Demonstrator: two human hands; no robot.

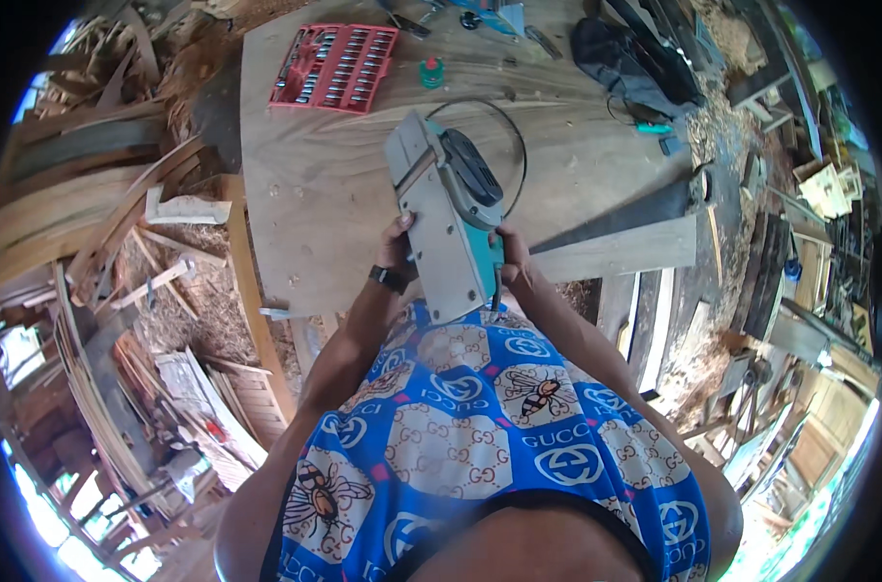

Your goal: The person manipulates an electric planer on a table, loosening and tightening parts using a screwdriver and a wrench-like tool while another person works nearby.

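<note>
I hold an electric hand planer [448,213] tipped up in front of my chest, its grey flat sole facing me and its teal body with black handle to the right. My left hand [398,244], with a dark watch on the wrist, grips its lower left edge. On the lower right side, my right hand [512,254] is closed around the teal body. The planer's black cord [515,145] loops above it over the wooden workbench [305,213].
A red socket set case [334,66] lies open at the bench's far left. A small green item [431,72] sits beside it. Dark bags [625,58] and tools lie at the far right. Planks [620,250], wood offcuts and shavings surround the bench.
</note>
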